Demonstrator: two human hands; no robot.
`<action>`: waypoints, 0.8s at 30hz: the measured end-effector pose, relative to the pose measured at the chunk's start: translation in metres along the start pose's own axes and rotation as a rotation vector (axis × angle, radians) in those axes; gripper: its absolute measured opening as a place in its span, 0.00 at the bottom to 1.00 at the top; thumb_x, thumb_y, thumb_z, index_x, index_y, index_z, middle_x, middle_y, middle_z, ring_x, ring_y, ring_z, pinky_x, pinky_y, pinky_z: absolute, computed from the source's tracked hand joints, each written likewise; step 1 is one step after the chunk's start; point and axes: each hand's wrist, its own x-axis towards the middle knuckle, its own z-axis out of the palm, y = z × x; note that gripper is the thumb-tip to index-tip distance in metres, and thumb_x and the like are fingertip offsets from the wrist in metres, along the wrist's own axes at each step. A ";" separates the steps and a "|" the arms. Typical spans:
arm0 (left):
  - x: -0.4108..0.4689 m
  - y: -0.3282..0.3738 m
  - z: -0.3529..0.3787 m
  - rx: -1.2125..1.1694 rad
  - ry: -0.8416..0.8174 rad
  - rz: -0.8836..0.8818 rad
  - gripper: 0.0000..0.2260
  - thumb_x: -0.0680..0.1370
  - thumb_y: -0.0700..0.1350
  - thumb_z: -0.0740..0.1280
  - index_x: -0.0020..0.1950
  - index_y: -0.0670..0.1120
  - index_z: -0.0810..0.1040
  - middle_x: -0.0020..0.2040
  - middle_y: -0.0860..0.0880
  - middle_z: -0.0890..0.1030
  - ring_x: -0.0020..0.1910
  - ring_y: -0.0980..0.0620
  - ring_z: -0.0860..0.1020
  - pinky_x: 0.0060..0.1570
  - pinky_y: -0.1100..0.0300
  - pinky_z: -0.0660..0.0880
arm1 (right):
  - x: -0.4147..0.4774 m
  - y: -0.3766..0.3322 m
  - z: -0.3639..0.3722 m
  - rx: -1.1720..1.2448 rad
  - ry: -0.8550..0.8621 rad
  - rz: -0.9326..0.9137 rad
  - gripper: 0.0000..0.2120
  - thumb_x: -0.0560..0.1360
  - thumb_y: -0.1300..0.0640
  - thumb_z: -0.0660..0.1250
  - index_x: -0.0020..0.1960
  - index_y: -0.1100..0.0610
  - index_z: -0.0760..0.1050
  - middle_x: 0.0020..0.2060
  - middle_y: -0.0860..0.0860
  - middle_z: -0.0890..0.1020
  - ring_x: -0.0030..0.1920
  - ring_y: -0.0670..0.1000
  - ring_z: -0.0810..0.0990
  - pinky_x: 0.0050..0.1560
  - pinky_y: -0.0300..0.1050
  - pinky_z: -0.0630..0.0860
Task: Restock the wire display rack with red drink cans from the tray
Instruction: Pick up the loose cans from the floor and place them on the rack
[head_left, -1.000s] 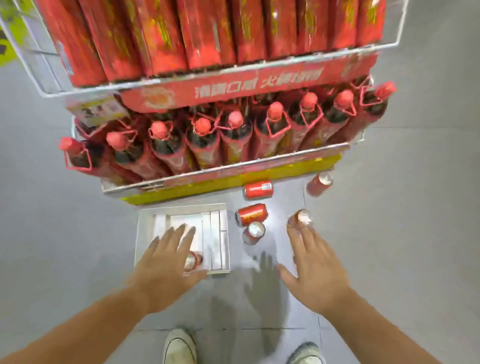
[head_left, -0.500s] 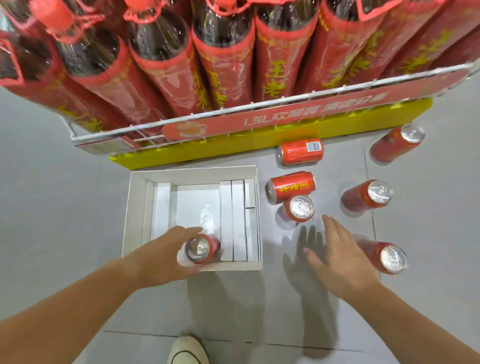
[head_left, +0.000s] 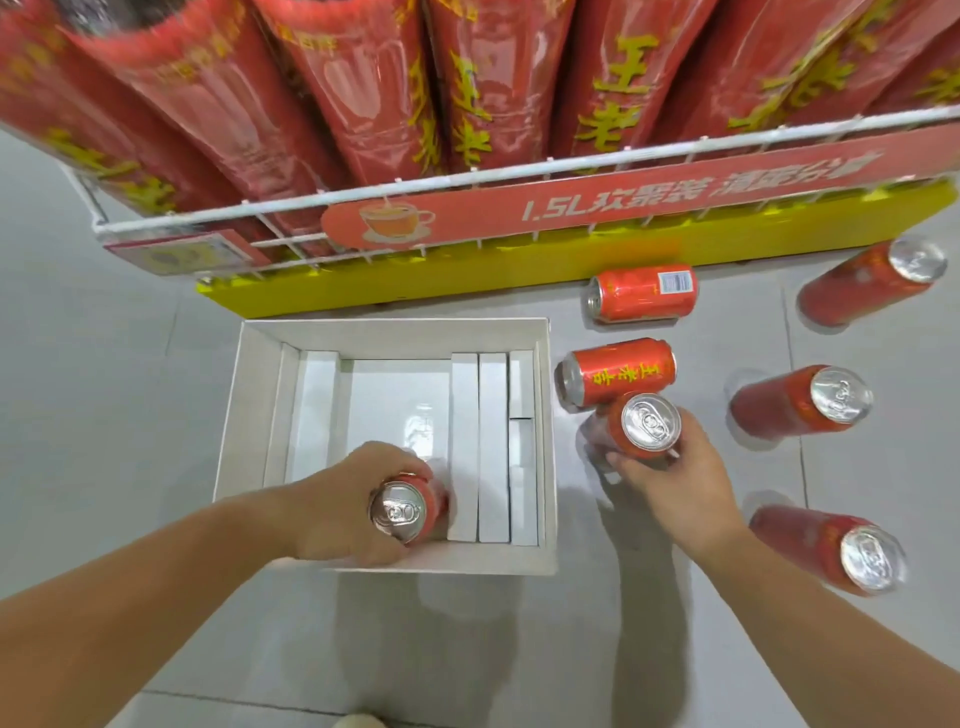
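Observation:
A white cardboard tray (head_left: 384, 332) sits on the floor in front of the white wire rack (head_left: 467, 179). My left hand (head_left: 343, 506) grips an upright red can (head_left: 408, 512) at the tray's near edge. To the right of the tray, my right hand (head_left: 675, 478) grips a second upright red can (head_left: 647, 423). A lying red can (head_left: 618, 371) touches that one from behind. Several more red cans are scattered on the floor: one lying can (head_left: 644, 293) by the rack's base and three upright cans (head_left: 802, 402) (head_left: 872, 280) (head_left: 831, 548).
Large red bottles (head_left: 467, 78) fill the rack's lower shelf above a red sign strip (head_left: 597, 205) and a yellow base (head_left: 467, 275). White dividers (head_left: 491, 447) stand inside the tray. Grey tiled floor (head_left: 104, 415) spreads left and right. A shoe tip (head_left: 358, 721) shows at the bottom.
The view has dropped closer to the floor. My left hand went from hovering over the tray to gripping the can in it. My right hand moved left and closed round the upright can.

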 end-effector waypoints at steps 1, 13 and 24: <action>0.003 -0.001 -0.002 -0.019 0.003 0.007 0.27 0.64 0.44 0.78 0.56 0.64 0.73 0.59 0.61 0.71 0.59 0.66 0.73 0.50 0.73 0.73 | 0.003 0.001 0.001 0.022 0.010 0.009 0.25 0.67 0.63 0.80 0.56 0.46 0.73 0.47 0.38 0.81 0.41 0.27 0.78 0.41 0.23 0.71; 0.055 -0.009 -0.023 -0.569 0.196 -0.116 0.16 0.72 0.45 0.77 0.59 0.49 0.83 0.54 0.48 0.86 0.56 0.46 0.83 0.56 0.54 0.78 | 0.043 0.000 -0.019 0.216 -0.092 0.060 0.14 0.69 0.64 0.77 0.53 0.56 0.81 0.45 0.50 0.87 0.47 0.49 0.85 0.50 0.42 0.77; -0.012 0.093 -0.064 -0.763 0.387 -0.030 0.03 0.76 0.49 0.71 0.48 0.51 0.81 0.35 0.56 0.83 0.39 0.55 0.81 0.47 0.55 0.75 | -0.029 -0.098 -0.061 0.341 -0.148 0.050 0.13 0.75 0.58 0.72 0.59 0.54 0.81 0.53 0.54 0.86 0.56 0.57 0.84 0.61 0.55 0.78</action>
